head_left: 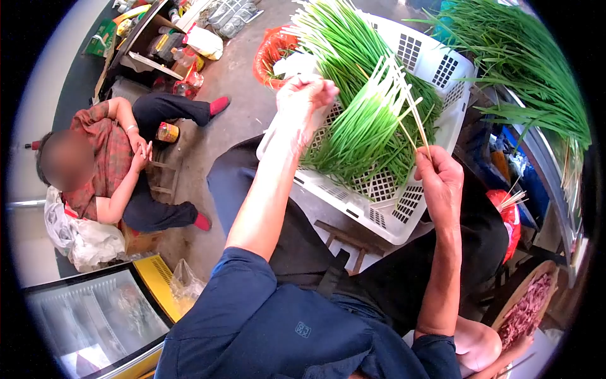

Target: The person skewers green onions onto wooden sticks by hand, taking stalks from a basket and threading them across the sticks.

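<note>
A pinch of thumb and fingers in my right hand [439,180] holds the ends of thin bamboo skewers [415,126]. A flat bunch of garlic chives [363,120], pale stems upward, appears threaded on them above the basket. My left hand [307,95] is raised beside the chives, fingers curled together; whether anything is between them cannot be seen. Under both hands stands a white plastic basket [385,235] with slotted walls. More chives [341,38] lie inside it, stems toward the far side.
A red bag-lined bin [273,54] stands beyond my left hand. A big heap of chives [517,63] lies at upper right. Another person [107,151] sits at left near a glass-topped freezer [95,316]. Lower right, a person's arm [476,344] is beside a tray of reddish pieces [527,309].
</note>
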A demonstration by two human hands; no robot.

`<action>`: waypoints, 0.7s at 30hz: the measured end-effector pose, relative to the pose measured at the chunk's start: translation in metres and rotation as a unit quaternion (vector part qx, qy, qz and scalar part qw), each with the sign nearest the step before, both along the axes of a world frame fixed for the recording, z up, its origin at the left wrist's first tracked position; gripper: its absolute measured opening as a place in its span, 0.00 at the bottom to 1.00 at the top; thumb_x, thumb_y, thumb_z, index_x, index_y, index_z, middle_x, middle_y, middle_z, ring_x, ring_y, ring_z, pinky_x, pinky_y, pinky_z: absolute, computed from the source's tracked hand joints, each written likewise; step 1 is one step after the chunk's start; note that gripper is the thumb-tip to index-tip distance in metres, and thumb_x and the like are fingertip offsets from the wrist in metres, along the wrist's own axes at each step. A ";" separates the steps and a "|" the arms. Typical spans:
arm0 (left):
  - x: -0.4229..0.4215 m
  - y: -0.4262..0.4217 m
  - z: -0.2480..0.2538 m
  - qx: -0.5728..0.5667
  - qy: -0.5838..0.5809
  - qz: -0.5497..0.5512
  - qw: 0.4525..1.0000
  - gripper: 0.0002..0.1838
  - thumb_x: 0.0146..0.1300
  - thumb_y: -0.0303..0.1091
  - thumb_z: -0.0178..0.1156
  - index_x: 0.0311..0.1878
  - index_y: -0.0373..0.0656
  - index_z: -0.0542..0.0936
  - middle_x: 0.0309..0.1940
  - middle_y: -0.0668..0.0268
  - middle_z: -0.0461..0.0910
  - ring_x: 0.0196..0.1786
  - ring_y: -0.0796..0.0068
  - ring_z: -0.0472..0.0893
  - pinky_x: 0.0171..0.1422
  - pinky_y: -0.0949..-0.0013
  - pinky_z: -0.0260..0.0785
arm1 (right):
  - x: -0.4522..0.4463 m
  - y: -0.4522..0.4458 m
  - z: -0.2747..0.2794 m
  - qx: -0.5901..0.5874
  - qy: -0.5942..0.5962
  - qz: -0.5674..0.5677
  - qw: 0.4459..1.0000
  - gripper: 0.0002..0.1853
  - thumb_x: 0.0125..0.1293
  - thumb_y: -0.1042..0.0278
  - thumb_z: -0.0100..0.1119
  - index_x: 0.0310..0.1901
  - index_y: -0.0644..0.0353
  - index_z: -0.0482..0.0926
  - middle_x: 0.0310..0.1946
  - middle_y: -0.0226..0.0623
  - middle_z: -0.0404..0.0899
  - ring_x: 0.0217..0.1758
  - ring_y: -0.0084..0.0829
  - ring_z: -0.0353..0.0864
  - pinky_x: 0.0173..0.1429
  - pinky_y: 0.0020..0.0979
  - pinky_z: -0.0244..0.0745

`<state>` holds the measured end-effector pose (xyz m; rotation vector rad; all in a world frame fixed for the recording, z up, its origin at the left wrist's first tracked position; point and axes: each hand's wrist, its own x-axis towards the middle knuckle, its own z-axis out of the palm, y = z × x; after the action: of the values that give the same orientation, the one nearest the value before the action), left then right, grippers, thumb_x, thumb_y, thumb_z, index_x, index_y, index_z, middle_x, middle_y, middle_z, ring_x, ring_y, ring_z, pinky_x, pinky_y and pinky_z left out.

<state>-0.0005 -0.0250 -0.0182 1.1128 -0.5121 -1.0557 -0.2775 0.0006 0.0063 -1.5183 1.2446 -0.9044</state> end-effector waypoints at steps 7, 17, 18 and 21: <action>0.043 -0.023 -0.010 0.035 -0.390 0.143 0.909 0.04 0.61 0.24 0.59 0.39 0.35 0.80 0.34 0.59 0.84 0.34 0.70 0.84 0.41 0.73 0.75 | -0.007 -0.013 -0.012 0.005 0.001 -0.045 0.999 0.09 0.69 0.68 0.57 0.35 0.64 0.81 0.19 0.25 0.73 0.23 0.15 0.67 0.28 0.23 0.62; 0.060 -0.063 -0.025 0.138 -0.599 0.083 0.785 0.15 0.50 0.44 0.71 0.33 0.40 0.87 0.25 0.63 0.84 0.30 0.73 0.82 0.39 0.67 0.73 | 0.000 -0.009 -0.012 -0.020 0.009 -0.043 0.999 0.09 0.68 0.68 0.57 0.34 0.63 0.81 0.19 0.24 0.73 0.24 0.16 0.67 0.28 0.23 0.62; 0.060 -0.067 -0.028 0.147 -0.566 0.096 0.806 0.15 0.48 0.44 0.70 0.32 0.42 0.88 0.26 0.61 0.85 0.32 0.68 0.83 0.42 0.65 0.74 | -0.001 -0.009 -0.012 -0.017 0.013 -0.045 0.999 0.08 0.68 0.68 0.57 0.35 0.63 0.81 0.19 0.25 0.73 0.24 0.16 0.68 0.28 0.23 0.63; 0.059 -0.074 -0.034 0.158 -0.518 0.105 0.834 0.14 0.46 0.42 0.71 0.32 0.42 0.88 0.27 0.61 0.86 0.31 0.69 0.84 0.43 0.66 0.75 | -0.001 -0.007 -0.012 -0.018 0.015 -0.042 0.999 0.08 0.68 0.68 0.58 0.35 0.63 0.81 0.19 0.25 0.73 0.24 0.16 0.68 0.29 0.24 0.63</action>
<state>0.0581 -0.0991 -0.0522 1.9804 -1.0535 -0.2485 -0.2782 -0.0068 -0.0060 -1.5217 1.3282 -0.9679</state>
